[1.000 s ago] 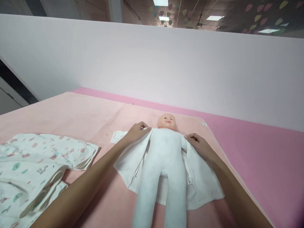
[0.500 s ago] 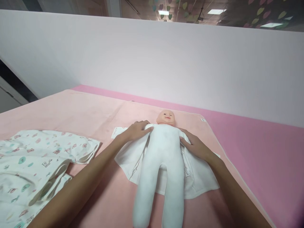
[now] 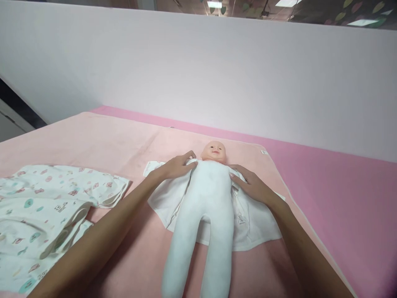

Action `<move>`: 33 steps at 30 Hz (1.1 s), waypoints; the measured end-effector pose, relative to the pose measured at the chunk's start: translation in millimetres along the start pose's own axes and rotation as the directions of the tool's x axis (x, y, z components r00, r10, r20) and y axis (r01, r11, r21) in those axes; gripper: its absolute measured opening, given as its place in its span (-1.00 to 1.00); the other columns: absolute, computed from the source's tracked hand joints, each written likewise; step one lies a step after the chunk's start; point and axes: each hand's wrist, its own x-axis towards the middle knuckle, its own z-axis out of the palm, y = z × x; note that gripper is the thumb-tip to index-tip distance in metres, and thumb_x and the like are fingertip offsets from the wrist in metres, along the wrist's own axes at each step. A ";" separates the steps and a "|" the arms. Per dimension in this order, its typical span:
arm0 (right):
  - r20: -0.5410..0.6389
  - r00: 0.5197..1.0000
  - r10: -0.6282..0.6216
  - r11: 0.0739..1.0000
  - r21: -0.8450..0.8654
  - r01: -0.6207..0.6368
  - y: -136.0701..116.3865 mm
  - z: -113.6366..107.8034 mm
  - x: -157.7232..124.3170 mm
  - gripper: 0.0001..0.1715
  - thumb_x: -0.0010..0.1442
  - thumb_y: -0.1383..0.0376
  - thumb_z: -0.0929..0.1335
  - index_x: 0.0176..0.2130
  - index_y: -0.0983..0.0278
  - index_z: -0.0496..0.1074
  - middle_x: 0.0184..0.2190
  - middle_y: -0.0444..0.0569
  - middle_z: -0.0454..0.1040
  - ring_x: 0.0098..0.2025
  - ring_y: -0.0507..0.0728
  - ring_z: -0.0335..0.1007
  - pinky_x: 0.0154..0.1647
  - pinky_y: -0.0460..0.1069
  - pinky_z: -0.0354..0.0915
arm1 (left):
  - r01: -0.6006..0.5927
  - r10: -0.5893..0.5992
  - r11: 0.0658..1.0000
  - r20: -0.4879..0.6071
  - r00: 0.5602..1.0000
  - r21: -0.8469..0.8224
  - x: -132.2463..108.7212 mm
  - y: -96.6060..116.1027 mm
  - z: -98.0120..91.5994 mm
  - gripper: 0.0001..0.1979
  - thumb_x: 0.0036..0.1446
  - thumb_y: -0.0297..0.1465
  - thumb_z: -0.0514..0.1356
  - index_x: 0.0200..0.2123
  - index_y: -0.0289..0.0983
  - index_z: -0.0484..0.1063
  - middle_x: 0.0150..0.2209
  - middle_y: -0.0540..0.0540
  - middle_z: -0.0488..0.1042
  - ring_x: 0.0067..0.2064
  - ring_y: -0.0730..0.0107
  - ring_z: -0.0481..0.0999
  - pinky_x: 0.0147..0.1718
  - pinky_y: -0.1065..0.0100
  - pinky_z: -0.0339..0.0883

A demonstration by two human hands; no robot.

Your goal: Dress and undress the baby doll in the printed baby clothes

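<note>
A baby doll (image 3: 211, 186) with a hard plastic head and a soft white cloth body lies on its back, legs toward me. Beneath it is a white baby shirt (image 3: 262, 225), spread open on both sides. My left hand (image 3: 180, 166) grips the doll at the shoulder on the left, its thumb on the front and its fingers at the outer side. At the opposite shoulder, my right hand (image 3: 252, 185) grips the doll with the thumb near the chest. The doll's arms are mostly hidden by my hands and the shirt.
On the left lies a white baby garment (image 3: 58, 188) printed with small coloured figures. A pale pink mat (image 3: 118, 140) covers most of the brighter pink surface (image 3: 338, 203). A white partition (image 3: 198, 74) rises behind, with ceiling lights above it.
The view has shifted slightly, so everything sits a little higher and further left. Both hands stay at the doll's shoulders; the doll's legs appear slightly further left.
</note>
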 end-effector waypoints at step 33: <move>-0.056 0.987 -0.152 0.951 -0.279 0.131 -9.1 -10.0 -7.7 -0.33 0.28 0.07 0.43 0.32 0.05 0.35 0.25 0.02 0.46 0.24 0.37 0.35 0.16 0.20 0.33 | -0.090 0.093 0.996 0.139 0.986 -0.028 -16.2 9.2 -29.3 -0.31 0.10 -0.04 0.35 0.25 -0.08 0.30 0.15 -0.14 0.50 0.03 0.05 0.55 -0.15 0.21 0.45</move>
